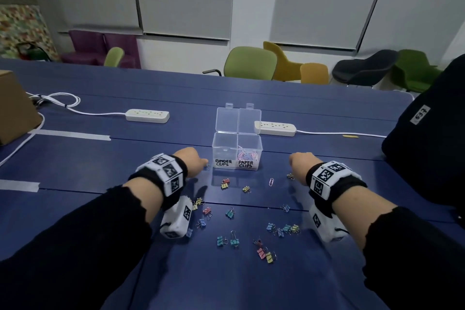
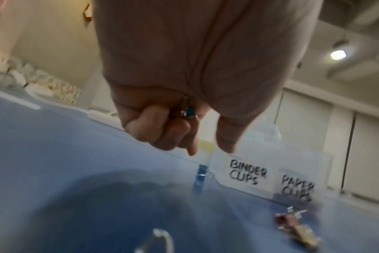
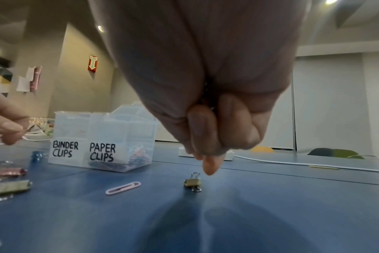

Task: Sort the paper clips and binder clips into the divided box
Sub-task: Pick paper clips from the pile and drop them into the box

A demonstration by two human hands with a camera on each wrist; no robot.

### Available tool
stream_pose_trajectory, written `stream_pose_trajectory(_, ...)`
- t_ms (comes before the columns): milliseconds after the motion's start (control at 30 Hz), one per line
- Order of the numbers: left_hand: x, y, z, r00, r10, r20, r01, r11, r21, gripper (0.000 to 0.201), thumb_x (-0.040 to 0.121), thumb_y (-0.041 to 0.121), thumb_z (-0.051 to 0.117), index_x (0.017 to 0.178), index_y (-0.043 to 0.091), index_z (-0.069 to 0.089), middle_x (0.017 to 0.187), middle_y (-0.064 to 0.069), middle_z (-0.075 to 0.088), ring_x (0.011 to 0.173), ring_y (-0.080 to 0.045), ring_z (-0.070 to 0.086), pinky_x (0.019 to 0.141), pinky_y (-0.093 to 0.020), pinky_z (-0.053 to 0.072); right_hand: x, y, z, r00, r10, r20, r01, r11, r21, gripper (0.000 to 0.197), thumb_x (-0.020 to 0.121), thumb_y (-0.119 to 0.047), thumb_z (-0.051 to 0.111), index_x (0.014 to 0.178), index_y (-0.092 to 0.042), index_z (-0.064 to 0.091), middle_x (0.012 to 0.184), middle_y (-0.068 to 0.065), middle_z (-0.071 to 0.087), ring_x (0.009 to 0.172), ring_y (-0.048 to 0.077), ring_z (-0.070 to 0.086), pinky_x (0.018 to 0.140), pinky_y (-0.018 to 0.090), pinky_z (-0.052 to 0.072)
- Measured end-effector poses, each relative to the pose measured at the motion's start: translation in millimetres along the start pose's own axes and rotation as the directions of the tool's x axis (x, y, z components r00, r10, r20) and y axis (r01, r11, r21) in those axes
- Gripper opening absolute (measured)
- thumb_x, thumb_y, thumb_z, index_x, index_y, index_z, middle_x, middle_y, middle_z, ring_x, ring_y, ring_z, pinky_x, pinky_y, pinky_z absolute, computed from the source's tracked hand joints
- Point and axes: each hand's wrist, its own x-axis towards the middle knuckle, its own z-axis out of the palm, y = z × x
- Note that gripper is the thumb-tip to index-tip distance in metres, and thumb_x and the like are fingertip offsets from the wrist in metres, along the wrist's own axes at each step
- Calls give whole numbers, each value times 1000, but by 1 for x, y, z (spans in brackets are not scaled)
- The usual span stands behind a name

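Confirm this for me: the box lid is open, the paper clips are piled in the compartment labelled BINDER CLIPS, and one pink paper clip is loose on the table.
Not quite. The paper clips sit in the compartment labelled PAPER CLIPS; the BINDER CLIPS side looks empty, as the right wrist view shows. The box lid is open, and one pink paper clip lies loose on the table.

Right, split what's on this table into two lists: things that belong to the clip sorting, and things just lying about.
Part of the job:
- divided box, lids open, labelled BINDER CLIPS and PAPER CLIPS
- binder clips scattered on the table
- pink paper clip still loose
- paper clips in the box

Just lying about:
- two power strips
- cardboard box
- tape strips
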Motion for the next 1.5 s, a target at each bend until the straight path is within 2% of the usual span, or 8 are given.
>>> stream_pose_trajectory(167, 24, 8, 17, 998, -40, 39, 35, 991, 133, 73, 91, 50, 52, 141, 4, 24, 133, -14, 54, 118, -31, 55, 96, -40, 45, 9, -6, 3, 997, -61, 50, 61, 998, -4, 34, 94, -10, 44, 128, -9, 44, 131, 15, 53, 114, 31, 55, 89, 34, 45)
stream_pose_trajectory(500, 28, 10, 21, 990, 67, 125, -103, 947, 305, 34, 100, 17, 37, 128, 0, 46, 132, -18, 53, 121, -32, 52, 97, -33, 39, 6, -12, 14, 985, -141, 97, 148, 987, -64, 40, 96, -13, 43, 65, -18, 19, 133, 19, 52, 107, 28, 55, 94, 33, 43)
stream_pose_trajectory(700, 19, 11, 15, 990, -21, 141, -6, 982, 189, 49, 95, 30, 46, 133, 1, 38, 111, -19, 56, 81, -27, 55, 65, -29, 41, -7, -3, 29, 977, -175, 119, 187, 977, -98, 15, 96, -18, 47, 101, -9, 57, 97, 8, 57, 119, 31, 55, 92, 31, 44)
stream_pose_trajectory(900, 28, 11, 30, 1000, -5, 30, -1, 980, 198, 48, 96, 41, 45, 129, 6, 37, 127, -18, 56, 115, -34, 55, 96, -40, 42, -25, 2, 33, 968, -185, 167, 210, 967, -145, 39, 95, -9, 49, 133, 1, 50, 138, 16, 45, 125, 32, 48, 100, 33, 43)
stream_pose_trajectory(1067, 19, 16, 28, 996, 49, 71, -70, 943, 325, 35, 100, 18, 36, 131, 3, 41, 135, -18, 51, 122, -32, 51, 97, -34, 40, -33, 4, 38, 963, -188, 193, 193, 981, -6, 26, 95, -9, 46, 116, 1, 58, 108, 15, 61, 82, 25, 57, 72, 28, 48)
stream_pose_trajectory(1167, 5, 19, 21, 985, 64, 163, -111, 949, 296, 27, 99, 13, 33, 112, 5, 55, 107, -16, 60, 92, -28, 62, 74, -28, 47, -35, 6, 44, 974, -160, 157, 144, 983, 113, 25, 94, -14, 46, 69, -10, 50, 88, 16, 62, 54, 18, 46, 51, 23, 38)
stream_pose_trajectory(1267, 4, 10, 19, 978, -56, 202, 76, 993, -90, 18, 90, 11, 37, 74, 9, 46, 60, -8, 43, 45, -19, 36, 43, -17, 27, -36, 9, 48, 983, -143, 117, 112, 965, 238, 20, 93, -23, 49, 75, -14, 51, 81, 5, 58, 61, 17, 53, 50, 18, 40)
stream_pose_trajectory(1500, -25, -6, -2, 923, 99, 371, 356, 143, -924, 17, 67, 14, 38, 53, 15, 29, 57, 0, 27, 37, -12, 30, 33, -14, 23, -46, 10, 41, 988, -78, 136, 20, 924, 382, 20, 89, -24, 55, 101, -11, 65, 66, 0, 54, 54, 13, 51, 49, 20, 42)
